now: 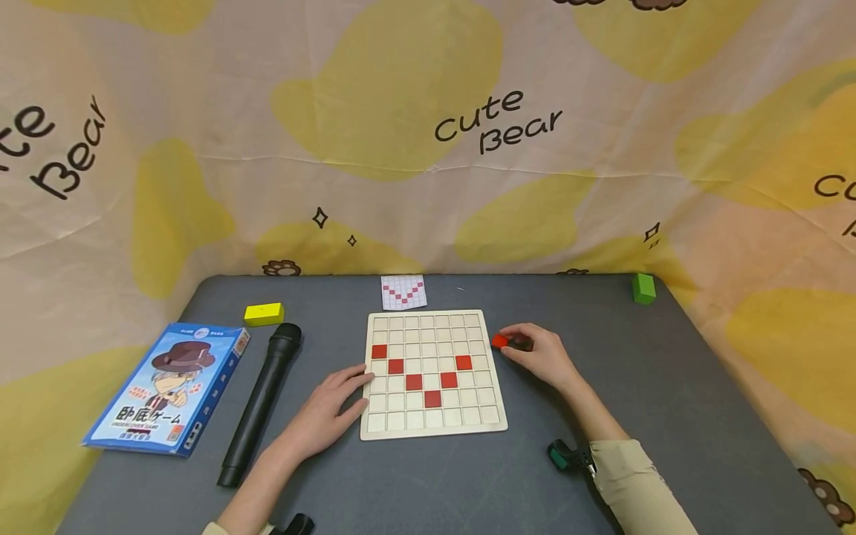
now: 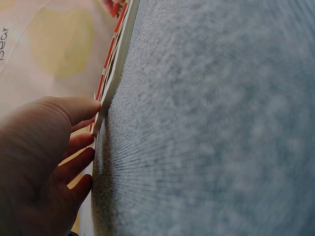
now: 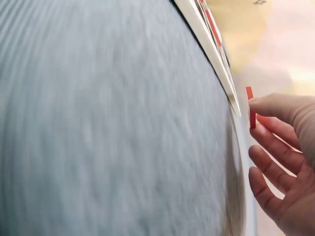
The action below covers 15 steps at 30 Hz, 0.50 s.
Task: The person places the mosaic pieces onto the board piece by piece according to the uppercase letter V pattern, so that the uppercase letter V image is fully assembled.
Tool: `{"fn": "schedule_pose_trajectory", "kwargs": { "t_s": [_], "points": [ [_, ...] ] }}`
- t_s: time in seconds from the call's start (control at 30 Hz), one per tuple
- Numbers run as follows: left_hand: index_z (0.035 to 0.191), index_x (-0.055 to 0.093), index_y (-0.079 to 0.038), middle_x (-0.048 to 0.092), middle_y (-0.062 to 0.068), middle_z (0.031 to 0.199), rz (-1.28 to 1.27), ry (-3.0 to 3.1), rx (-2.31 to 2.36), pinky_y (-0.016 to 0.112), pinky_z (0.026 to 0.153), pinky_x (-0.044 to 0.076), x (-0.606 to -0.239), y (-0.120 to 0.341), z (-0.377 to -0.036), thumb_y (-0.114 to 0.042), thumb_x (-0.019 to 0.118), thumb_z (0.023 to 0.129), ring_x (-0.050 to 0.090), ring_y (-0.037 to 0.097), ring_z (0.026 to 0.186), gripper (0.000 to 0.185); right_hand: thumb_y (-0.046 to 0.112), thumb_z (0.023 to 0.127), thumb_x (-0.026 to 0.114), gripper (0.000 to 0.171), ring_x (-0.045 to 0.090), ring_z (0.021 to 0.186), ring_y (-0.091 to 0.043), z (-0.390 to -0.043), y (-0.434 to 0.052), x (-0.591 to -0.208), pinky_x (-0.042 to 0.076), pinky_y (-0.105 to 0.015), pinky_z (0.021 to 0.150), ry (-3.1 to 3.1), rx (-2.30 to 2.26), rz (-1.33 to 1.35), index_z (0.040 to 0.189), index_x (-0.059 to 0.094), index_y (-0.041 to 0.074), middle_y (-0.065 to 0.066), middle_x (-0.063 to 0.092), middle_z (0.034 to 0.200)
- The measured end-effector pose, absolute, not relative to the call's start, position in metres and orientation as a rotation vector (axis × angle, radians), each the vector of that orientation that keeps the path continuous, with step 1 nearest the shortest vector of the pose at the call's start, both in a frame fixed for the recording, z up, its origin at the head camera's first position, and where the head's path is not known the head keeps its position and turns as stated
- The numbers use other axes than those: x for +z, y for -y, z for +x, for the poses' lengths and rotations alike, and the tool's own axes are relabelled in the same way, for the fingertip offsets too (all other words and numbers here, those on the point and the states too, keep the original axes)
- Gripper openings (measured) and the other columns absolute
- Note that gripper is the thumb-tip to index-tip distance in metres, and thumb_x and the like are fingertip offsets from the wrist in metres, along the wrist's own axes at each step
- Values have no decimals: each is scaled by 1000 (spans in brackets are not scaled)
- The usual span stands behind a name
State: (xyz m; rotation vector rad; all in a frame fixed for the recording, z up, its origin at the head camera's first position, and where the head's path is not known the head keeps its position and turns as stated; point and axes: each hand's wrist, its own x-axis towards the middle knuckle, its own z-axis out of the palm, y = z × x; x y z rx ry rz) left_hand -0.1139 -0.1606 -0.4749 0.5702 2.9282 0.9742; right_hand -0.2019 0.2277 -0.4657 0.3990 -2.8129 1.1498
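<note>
A cream square grid board (image 1: 435,433) lies flat on the table, with several red square tiles (image 1: 432,399) set in its cells in a V-like line. My left hand (image 1: 324,414) rests at the board's left edge, fingers extended; in the left wrist view the thumb touches the rim. Just beyond the board's upper right edge, my right hand (image 1: 543,355) pinches one red tile (image 3: 253,117) between thumb and index finger, the other fingers loosely bent. Behind the board lies a small paper card (image 1: 403,293) printed with a V of pinkish-red squares on a grid.
A black microphone (image 1: 261,405) and a blue game box (image 1: 167,390) lie to the left. Behind them is a yellow block (image 1: 264,314). At the back right corner stands a green block (image 1: 644,289). Patterned cloth (image 1: 401,200) hangs along the grey table's (image 1: 669,416) back and sides.
</note>
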Motion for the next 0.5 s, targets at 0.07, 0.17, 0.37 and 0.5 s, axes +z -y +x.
{"fn": "schedule_pose_trajectory", "kwargs": {
  "t_s": [0.07, 0.17, 0.37, 0.5],
  "points": [
    [135, 58, -10, 49, 10, 143, 567, -2926, 973, 56, 103, 36, -475, 161, -114, -19, 67, 93, 43, 33, 132, 44, 17, 83, 78, 29, 61, 93, -21, -202, -222, -466, 50, -40, 82, 2816, 1155, 421, 111, 72, 12, -5, 68, 107],
    [136, 58, -10, 48, 10, 144, 557, -2917, 975, 56, 103, 36, -475, 161, -114, -21, 67, 94, 43, 32, 132, 44, 17, 83, 78, 30, 60, 91, -20, -202, -214, -467, 50, -40, 81, 2815, 1160, 456, 112, 72, 12, -4, 68, 105],
    [135, 58, -10, 48, 10, 144, 551, -2916, 974, 56, 103, 35, -475, 160, -113, -19, 67, 93, 43, 33, 132, 45, 16, 82, 79, 31, 59, 90, -20, -204, -205, -469, 49, -40, 80, 2809, 1146, 523, 112, 72, 11, -4, 68, 105],
    [136, 58, -10, 48, 11, 144, 539, -2914, 974, 57, 104, 35, -474, 158, -113, -18, 67, 93, 42, 33, 132, 45, 15, 83, 78, 29, 58, 89, -19, -205, -203, -471, 49, -39, 79, 2819, 1124, 555, 112, 72, 12, -3, 67, 104]
  ]
}}
